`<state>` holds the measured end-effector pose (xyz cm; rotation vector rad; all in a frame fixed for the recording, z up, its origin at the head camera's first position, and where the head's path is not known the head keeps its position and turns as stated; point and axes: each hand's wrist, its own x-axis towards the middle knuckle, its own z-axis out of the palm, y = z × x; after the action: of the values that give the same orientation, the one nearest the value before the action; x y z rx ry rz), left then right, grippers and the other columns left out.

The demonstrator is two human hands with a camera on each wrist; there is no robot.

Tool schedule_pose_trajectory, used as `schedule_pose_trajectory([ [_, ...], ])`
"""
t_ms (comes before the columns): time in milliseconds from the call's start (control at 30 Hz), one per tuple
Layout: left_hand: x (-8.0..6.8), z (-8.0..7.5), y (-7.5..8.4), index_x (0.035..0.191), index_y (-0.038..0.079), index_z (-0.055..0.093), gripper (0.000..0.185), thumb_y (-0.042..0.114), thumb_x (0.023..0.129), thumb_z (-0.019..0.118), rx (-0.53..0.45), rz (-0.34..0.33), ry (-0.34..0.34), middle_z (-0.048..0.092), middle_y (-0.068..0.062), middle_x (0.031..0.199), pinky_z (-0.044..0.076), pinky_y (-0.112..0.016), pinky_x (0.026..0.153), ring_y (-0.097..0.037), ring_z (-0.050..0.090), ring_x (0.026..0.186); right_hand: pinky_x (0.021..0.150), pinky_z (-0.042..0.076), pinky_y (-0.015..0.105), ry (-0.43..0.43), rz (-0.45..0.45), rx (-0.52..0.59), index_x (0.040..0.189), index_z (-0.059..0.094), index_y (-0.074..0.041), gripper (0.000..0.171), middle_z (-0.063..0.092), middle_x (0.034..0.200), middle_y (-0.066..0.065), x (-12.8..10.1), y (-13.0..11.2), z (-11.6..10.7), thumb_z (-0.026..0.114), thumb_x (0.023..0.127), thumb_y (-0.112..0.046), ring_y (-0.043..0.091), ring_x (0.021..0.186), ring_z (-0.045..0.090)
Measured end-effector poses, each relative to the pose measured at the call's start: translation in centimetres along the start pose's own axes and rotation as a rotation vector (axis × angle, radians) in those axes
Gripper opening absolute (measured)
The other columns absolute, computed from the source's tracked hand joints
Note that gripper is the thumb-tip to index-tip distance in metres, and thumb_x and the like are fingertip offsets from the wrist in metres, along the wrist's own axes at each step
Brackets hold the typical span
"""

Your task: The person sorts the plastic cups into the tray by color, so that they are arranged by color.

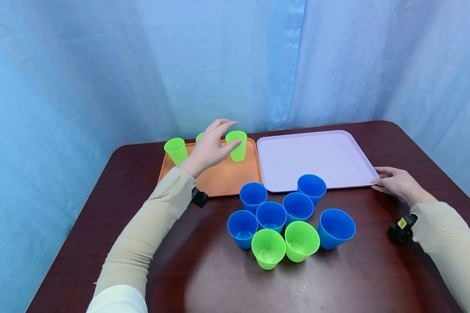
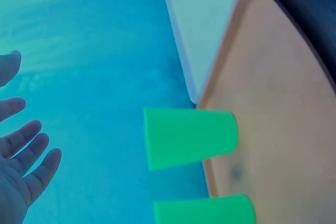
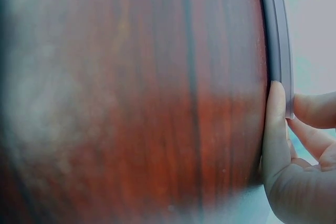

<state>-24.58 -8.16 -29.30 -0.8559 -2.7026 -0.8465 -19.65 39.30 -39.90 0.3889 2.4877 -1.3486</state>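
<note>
On the orange tray, at its far edge, stand three green cups; the right one is nearest the left hand, which hovers just beside it with fingers spread and relaxed, grasping nothing, as the left wrist view confirms. Another green cup stands at the tray's far left corner, the third mostly hidden behind the hand. Right hand pinches the near right corner of the lilac tray, thumb along its rim. Six blue cups and two green ones cluster on the table near the trays.
</note>
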Motion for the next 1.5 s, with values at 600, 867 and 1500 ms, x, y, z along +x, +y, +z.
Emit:
schedule_pose_trajectory([
  [600, -3.1, -1.0, 4.0, 0.136, 0.007, 0.051, 0.054, 0.027, 0.089, 0.067, -0.023, 0.231, -0.087, 0.050, -0.009, 0.132, 0.043, -0.036, 0.100, -0.021, 0.048, 0.122, 0.070, 0.054, 0.019, 0.001, 0.005, 0.020, 0.147, 0.011, 0.009, 0.062, 0.033, 0.124, 0.034, 0.3, -0.1, 0.0, 0.047, 0.097, -0.003, -0.007, 0.069, 0.055],
  [867, -4.7, -1.4, 5.9, 0.136, 0.006, 0.051, 0.056, 0.025, 0.087, 0.069, -0.001, 0.372, -0.122, 0.049, -0.012, 0.134, 0.046, -0.033, 0.097, -0.022, 0.049, 0.121, 0.070, 0.054, 0.019, 0.000, 0.002, 0.010, 0.147, 0.012, 0.009, 0.062, 0.034, 0.123, 0.034, 0.4, -0.1, 0.1, 0.047, 0.097, -0.005, -0.006, 0.069, 0.056],
  [1500, -7.7, -0.1, 8.2, 0.134, 0.011, 0.053, 0.058, 0.038, 0.085, 0.069, 0.129, 0.653, -0.251, 0.051, -0.010, 0.133, 0.045, -0.029, 0.097, -0.019, 0.050, 0.119, 0.069, 0.054, 0.019, 0.004, -0.002, 0.007, 0.146, 0.013, 0.010, 0.062, 0.034, 0.123, 0.035, 0.4, -0.3, 0.2, 0.047, 0.097, -0.004, -0.005, 0.068, 0.056],
])
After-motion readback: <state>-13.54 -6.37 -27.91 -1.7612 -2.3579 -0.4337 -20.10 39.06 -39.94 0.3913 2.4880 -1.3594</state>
